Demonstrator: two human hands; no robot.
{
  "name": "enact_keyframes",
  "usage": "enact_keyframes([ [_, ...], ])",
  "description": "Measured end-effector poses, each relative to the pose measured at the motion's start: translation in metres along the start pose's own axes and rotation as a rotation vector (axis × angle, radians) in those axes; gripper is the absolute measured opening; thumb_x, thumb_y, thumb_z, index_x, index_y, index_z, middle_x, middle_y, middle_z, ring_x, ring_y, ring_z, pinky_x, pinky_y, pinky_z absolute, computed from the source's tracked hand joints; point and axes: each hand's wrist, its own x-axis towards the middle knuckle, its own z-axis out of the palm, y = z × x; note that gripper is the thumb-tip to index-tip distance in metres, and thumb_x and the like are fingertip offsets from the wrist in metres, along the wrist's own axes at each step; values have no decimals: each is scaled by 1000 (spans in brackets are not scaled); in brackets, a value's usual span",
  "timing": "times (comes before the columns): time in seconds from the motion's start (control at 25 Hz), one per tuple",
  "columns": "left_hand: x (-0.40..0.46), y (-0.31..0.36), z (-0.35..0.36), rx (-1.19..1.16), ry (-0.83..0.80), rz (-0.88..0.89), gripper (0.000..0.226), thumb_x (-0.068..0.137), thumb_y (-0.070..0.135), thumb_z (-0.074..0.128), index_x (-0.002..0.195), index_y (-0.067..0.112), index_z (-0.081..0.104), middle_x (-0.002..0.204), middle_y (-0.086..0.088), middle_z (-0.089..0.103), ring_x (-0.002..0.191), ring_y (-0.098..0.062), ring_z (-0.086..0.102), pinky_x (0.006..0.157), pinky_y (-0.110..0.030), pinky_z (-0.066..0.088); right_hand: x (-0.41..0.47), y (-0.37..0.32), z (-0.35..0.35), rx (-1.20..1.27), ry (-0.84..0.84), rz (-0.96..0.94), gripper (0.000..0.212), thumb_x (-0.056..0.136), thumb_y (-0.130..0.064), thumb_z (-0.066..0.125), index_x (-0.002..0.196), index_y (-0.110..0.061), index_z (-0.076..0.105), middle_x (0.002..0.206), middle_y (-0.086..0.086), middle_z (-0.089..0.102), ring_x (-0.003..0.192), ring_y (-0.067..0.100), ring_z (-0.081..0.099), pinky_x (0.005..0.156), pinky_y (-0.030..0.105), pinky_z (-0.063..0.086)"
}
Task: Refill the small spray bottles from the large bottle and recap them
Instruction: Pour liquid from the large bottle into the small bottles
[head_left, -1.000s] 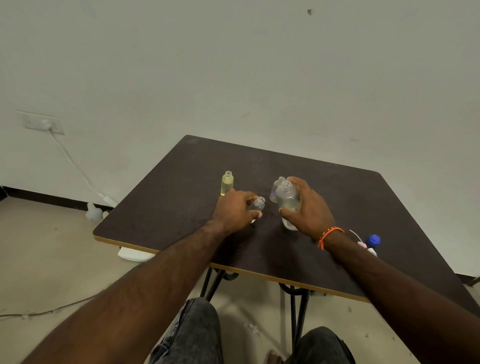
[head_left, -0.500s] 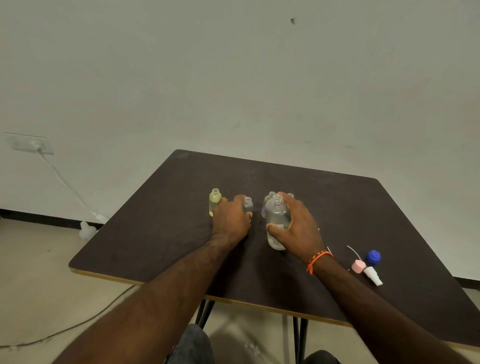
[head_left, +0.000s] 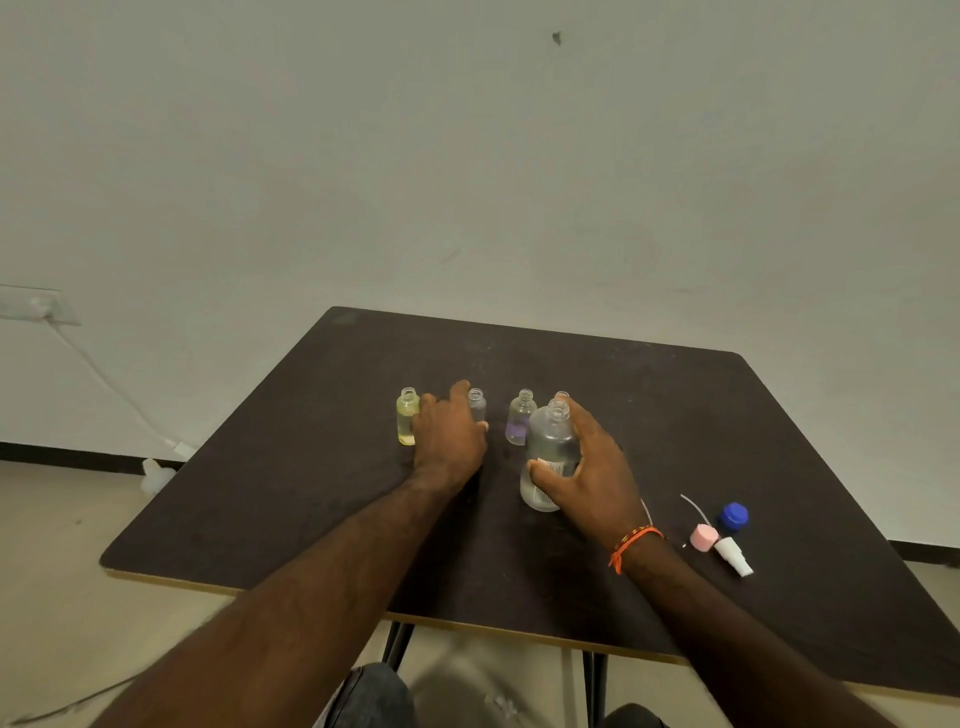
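On the dark table (head_left: 727, 415) my right hand (head_left: 592, 467) grips the large clear bottle (head_left: 549, 452), which stands upright and uncapped. My left hand (head_left: 449, 436) is wrapped round a small clear bottle (head_left: 477, 405), upright on the table with its open neck showing above my fingers. A small yellow bottle (head_left: 407, 415) stands just left of that hand. A small bottle with purple liquid (head_left: 519, 418) stands between my hands. Behind the large bottle the neck of another small bottle (head_left: 562, 396) peeks out.
Loose caps lie at the right: a pink cap (head_left: 704, 538), a blue cap (head_left: 732, 515) and a white spray head (head_left: 733, 556) with thin dip tubes nearby. A wall stands behind the table. A cable and a white object (head_left: 156, 475) lie on the floor at the left.
The small clear bottle, tilted in my left hand a second ago, now stands upright on the table. The large bottle stays in my right hand. The camera view has shifted.
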Motion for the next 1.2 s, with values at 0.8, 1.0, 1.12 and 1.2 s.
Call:
enact_keyframes([
  [0.8,5,90,8,233,-170,345,65,93,47,68,150,23,47,162,-7,36,156,-32,15,119,-56,22,1,9,-52,-181,40,207,88,62,-47,77,139,-31,37,125,0,64,109,22,62,91,45,55],
  [1.0,24,105,18,280,-266,262,41,100,39,62,136,20,62,170,-13,23,159,-39,6,123,-66,7,5,19,-50,-193,-7,222,95,57,-57,69,141,-35,31,130,1,60,115,24,59,95,48,53],
  [1.12,27,107,18,301,-269,262,36,97,33,65,131,20,66,163,-12,37,157,-37,15,122,-66,14,4,21,-49,-158,-14,190,88,59,-55,70,138,-33,37,125,-3,63,109,20,61,93,45,54],
  [1.2,26,104,15,310,-261,303,30,94,34,64,120,23,73,144,-7,56,150,-34,27,117,-62,23,2,19,-51,-128,-9,174,80,63,-48,74,134,-33,41,120,-6,64,104,17,63,92,42,55],
])
